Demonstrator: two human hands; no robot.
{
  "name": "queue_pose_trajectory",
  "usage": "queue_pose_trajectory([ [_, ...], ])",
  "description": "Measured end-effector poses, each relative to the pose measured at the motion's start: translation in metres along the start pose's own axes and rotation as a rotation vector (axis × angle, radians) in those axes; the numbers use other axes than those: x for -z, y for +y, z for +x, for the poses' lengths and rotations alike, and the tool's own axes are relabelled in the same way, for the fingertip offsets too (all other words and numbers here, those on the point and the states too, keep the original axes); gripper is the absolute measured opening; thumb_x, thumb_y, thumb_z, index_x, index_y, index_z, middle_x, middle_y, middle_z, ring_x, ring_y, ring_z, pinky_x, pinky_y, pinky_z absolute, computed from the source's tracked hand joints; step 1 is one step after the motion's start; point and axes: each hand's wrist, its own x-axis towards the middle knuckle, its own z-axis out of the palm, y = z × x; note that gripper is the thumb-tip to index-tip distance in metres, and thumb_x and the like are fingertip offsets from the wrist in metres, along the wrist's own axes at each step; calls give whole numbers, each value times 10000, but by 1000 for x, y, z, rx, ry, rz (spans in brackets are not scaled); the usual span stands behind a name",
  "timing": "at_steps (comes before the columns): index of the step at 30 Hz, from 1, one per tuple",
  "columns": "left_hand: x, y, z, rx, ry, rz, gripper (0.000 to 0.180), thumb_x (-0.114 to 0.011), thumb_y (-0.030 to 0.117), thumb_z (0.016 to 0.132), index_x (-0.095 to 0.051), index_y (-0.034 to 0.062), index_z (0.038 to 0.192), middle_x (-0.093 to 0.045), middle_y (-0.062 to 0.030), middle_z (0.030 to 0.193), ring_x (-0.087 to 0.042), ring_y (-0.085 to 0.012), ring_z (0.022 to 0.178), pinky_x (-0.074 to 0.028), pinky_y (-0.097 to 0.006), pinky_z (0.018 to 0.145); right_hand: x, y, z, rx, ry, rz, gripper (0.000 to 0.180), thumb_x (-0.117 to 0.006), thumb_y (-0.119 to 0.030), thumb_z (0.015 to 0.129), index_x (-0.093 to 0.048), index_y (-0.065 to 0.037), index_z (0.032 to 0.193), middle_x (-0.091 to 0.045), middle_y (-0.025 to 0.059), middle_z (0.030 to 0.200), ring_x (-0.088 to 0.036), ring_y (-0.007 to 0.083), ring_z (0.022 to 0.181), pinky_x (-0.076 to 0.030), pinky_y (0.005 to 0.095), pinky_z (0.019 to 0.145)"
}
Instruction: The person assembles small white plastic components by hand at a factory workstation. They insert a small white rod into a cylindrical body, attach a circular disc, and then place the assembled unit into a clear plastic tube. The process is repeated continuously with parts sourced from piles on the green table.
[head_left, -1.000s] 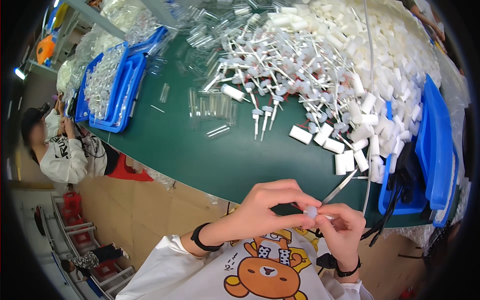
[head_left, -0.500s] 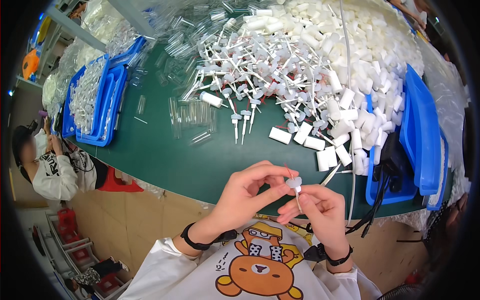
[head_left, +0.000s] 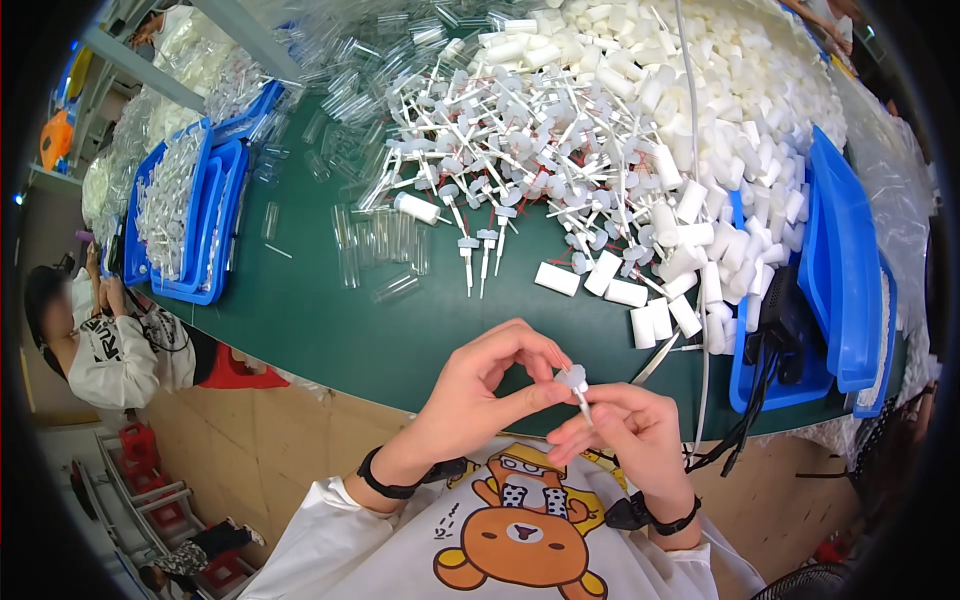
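Near the table's front edge, my left hand (head_left: 490, 385) pinches a small white-stemmed part (head_left: 574, 379) between thumb and forefinger, at its translucent grey disc. The thin white stem points down toward my right hand (head_left: 635, 430), whose curled fingers and thumb close around the lower stem. Beyond my hands lies a large heap of similar stemmed parts (head_left: 500, 130), tangled with thin red strands. Several of them lie apart at the heap's near edge. Loose white cylinders (head_left: 557, 279) rest in front of it, and clear tubes (head_left: 380, 238) lie to its left.
A big pile of white cylinders (head_left: 740, 90) covers the back right. Blue trays (head_left: 845, 270) stand at the right beside a black device with cables (head_left: 785, 325). More blue trays (head_left: 225, 225) holding small parts are at the left. Another person (head_left: 120, 340) sits beyond the left edge.
The white-stemmed part has shifted slightly left and down between my hands, and its disc has tilted. My right fingers have moved a little along the stem.
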Motion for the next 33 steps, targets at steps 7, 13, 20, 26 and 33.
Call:
queue_pose_trajectory([
  [7,-2,2,1,156,-11,-315,144,-574,-7,816,-480,14,922,-539,-95,961,-564,-162,895,-444,-286,804,-1,2,3,-28,-101,-68,268,-462,64,859,-428,101,1122,-614,248,911,-641,292,811,-546,327,697],
  [13,-3,10,-1,129,-3,-401,139,-538,-22,836,-454,8,943,-549,-145,1007,-562,-211,989,-465,-319,829,-4,8,5,75,-134,-170,345,-509,75,829,-416,71,1161,-631,208,891,-646,258,796,-542,309,707],
  [20,-4,4,-2,-33,28,-254,160,-562,-6,828,-475,-24,961,-575,-145,971,-577,-237,971,-469,-331,832,-8,5,5,70,-152,-325,407,-518,60,830,-392,48,1217,-645,165,867,-650,219,784,-539,283,698],
  [26,-5,-4,-3,-58,58,-222,154,-584,4,815,-506,-35,942,-590,-152,971,-592,-246,960,-482,-327,809,-6,7,7,32,-140,-210,388,-515,48,837,-398,47,1206,-642,171,874,-648,230,792,-535,288,697],
  [33,-4,-7,-5,-82,42,-46,167,-606,-16,783,-513,-25,922,-595,-184,939,-603,-260,915,-497,-323,741,-6,10,9,-18,-119,-91,354,-492,61,840,-412,45,1185,-614,179,965,-621,235,879,-513,307,767],
])
